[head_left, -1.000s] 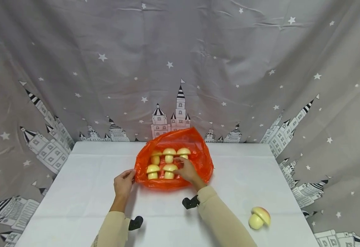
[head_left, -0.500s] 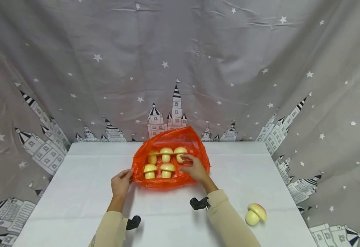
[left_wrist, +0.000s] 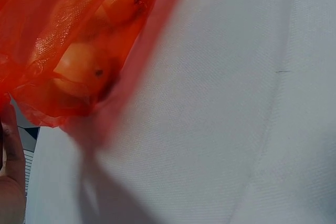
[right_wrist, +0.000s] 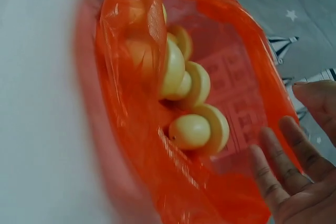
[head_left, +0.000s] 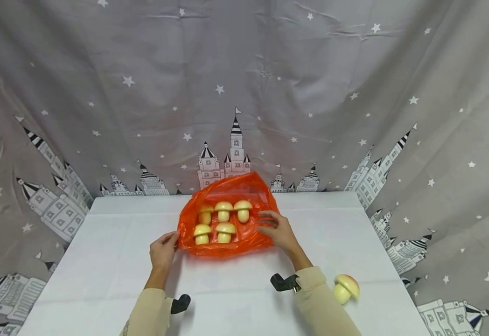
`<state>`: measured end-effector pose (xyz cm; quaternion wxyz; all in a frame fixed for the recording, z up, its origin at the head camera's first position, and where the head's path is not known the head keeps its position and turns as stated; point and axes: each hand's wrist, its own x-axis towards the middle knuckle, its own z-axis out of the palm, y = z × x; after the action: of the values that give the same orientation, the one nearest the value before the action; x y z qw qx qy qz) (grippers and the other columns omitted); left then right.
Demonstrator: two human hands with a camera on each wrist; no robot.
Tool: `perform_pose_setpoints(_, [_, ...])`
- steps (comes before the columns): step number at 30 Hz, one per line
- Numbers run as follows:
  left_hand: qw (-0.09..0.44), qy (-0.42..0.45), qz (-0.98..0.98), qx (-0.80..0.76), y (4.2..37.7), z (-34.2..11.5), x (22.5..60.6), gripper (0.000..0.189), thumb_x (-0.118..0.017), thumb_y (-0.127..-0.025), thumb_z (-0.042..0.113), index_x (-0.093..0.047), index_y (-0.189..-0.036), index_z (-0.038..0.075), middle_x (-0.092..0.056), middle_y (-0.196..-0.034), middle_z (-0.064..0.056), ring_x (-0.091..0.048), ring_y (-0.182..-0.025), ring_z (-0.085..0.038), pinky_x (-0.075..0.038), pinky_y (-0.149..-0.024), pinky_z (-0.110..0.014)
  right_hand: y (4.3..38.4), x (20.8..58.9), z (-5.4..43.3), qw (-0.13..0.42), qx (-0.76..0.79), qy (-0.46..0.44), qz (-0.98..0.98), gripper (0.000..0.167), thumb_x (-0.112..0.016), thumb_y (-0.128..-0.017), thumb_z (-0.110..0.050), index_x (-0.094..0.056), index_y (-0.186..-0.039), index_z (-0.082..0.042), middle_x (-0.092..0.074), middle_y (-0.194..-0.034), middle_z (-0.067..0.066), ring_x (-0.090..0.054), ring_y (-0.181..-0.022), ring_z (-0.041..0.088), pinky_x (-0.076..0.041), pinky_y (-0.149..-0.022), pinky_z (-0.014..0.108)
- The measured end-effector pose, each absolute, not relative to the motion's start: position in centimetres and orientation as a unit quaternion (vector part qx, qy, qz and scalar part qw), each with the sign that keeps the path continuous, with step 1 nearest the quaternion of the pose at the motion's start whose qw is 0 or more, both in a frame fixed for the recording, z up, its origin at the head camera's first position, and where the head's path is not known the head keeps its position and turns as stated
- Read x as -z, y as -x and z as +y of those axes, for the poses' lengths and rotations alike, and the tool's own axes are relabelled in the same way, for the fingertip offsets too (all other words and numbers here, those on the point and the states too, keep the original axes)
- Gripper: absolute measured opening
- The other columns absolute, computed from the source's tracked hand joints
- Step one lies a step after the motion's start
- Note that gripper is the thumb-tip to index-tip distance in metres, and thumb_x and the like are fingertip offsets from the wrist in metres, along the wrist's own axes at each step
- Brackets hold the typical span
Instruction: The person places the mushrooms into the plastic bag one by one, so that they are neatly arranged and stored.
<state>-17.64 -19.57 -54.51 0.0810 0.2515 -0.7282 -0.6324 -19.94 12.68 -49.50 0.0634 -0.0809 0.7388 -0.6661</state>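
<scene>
A red plastic bag (head_left: 248, 233) lies with its mouth spread on the white table, and several yellow toy mushrooms (head_left: 224, 228) stand in it in two rows. At the bag's left edge my left hand (head_left: 163, 252) pinches the plastic between thumb and fingers. My right hand (head_left: 281, 229) is over the bag's right side, its fingers extended and nothing held. In the right wrist view the spread fingers (right_wrist: 294, 174) are apart from the nearest mushroom (right_wrist: 191, 131). The left wrist view shows mushrooms through the red film, with only part of the left hand (left_wrist: 11, 166) visible.
One more yellow mushroom with a reddish cap (head_left: 346, 288) lies tilted on the white table (head_left: 227, 303), near the right forearm. Behind the table's far edge hangs a grey curtain (head_left: 311, 93) printed with castles and stars.
My right hand has drawn back to the right, away from the front mushroom it was at, with its fingers spread. My left hand keeps its pinch on the bag's edge.
</scene>
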Motion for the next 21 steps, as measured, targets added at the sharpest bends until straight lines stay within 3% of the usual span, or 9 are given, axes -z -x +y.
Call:
perform_pose_setpoints(8, [0.078, -0.252, -0.728, 0.632, 17.6, -19.5, 54.4, 0.033, -0.06, -0.097, 0.021, -0.065, -0.113, -0.008, -0.067, -0.098, -0.01, -0.057, -0.07, 0.004, -0.051, -0.063, -0.011, 19.1, 50.7, 16.0, 0.015, 0.674, 0.056, 0.737, 0.038, -0.065, -0.087, 0.005, -0.056, -0.124, 0.007, -0.057, -0.125, 0.024, -0.056, -0.114, 0.039, -0.054, -0.086, 0.025])
perform_pose_setpoints(21, [0.076, -0.254, -0.719, 0.642, 17.6, -19.3, 54.4, 0.035, -0.06, -0.096, 0.02, -0.064, -0.115, -0.009, -0.067, -0.097, -0.009, -0.057, -0.07, 0.005, -0.051, -0.063, -0.011, 16.5, 49.7, 21.2, -0.009, 0.656, 0.02, 0.755, 0.041, -0.066, -0.086, 0.008, -0.053, -0.124, 0.011, -0.054, -0.126, 0.028, -0.053, -0.116, 0.043, -0.051, -0.084, 0.016])
